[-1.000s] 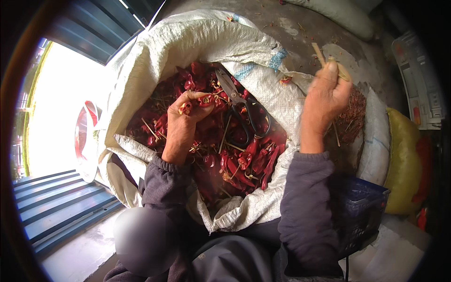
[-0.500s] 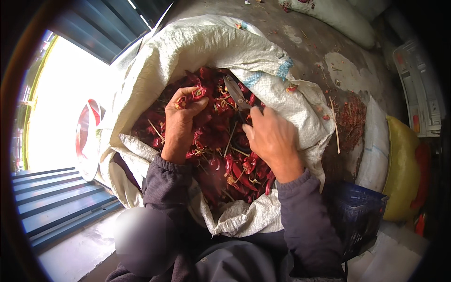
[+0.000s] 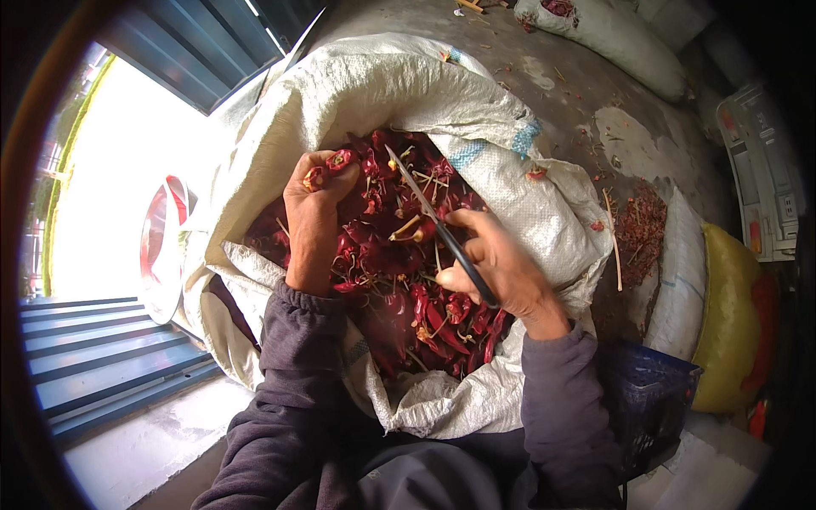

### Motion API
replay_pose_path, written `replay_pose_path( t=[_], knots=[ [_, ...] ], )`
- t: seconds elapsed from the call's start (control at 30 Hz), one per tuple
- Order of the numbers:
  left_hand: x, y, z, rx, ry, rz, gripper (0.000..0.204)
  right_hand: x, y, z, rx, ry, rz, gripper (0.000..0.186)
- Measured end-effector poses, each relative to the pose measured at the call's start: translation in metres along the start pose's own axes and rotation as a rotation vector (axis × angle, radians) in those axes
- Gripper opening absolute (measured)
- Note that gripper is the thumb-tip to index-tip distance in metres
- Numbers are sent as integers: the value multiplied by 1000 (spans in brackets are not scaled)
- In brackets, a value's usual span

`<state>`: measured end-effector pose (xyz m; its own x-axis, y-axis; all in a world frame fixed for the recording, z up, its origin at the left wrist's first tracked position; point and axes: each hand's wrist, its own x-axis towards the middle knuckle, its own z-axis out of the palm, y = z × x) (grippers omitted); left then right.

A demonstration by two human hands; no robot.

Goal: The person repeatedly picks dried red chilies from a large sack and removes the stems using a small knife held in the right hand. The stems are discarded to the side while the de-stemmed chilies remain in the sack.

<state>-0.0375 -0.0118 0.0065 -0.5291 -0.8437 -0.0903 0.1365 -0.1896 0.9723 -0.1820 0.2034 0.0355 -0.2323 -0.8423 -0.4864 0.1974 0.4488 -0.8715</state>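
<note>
Over the white sack (image 3: 544, 212), the left hand (image 3: 311, 194) clasps peppers (image 3: 340, 160); the right hand (image 3: 510, 270) grips scissors (image 3: 455, 244) pointing toward the far rim.

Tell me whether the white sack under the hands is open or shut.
Open: the white woven sack gapes wide, and dried red chillies show inside it.
</note>
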Motion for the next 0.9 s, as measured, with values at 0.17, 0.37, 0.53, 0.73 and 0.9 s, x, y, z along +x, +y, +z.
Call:
replay_pose_path(
  t=[0.17, 0.37, 0.53, 0.73, 0.9],
  knots=[
    [3, -1, 3, 2, -28, -2, 13, 13, 26, 1, 157, -172, -226, 97],
    [2, 0, 4, -34, -35, -52, 18, 26, 35, 12, 219, -199, -338, 107],
    [2, -2, 8, -46, -26, -48, 20, 29, 31, -6, 578, -191, -665, 110],
    [6, -9, 6, 105, -14, 38, 19, 21, 21, 14, 427, 27, -428, 87],
    [7, -13, 6, 222, -2, 82, 20, 26, 24, 24, -491, 556, -633, 58]
  ],
)
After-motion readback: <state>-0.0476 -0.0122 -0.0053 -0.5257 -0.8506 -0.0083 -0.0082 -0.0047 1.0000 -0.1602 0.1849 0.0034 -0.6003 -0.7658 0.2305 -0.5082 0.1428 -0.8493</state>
